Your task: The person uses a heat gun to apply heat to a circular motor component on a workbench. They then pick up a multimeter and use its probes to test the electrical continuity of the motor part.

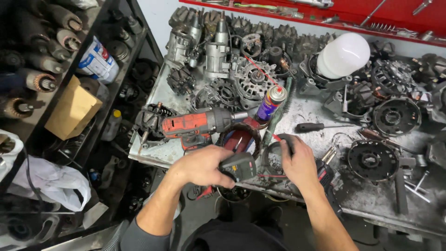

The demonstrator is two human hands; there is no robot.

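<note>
two hands at bench edge: left hand [204, 165] gripping a grey handheld meter [239, 166], fingers wrapped around it; right hand [299, 162] with fingers curled onto a round metal housing [275, 160]. red power tool [197, 124] and spray can [271, 103] just behind.

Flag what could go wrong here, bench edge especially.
1. The left hand grips the meter right at the bench edge; a slip could drop it.
2. The red drill lies close behind that hand, so an elbow nudge might push it off.
3. The right hand rests on a round metal part among crowded clutter; leads may snag.
</note>
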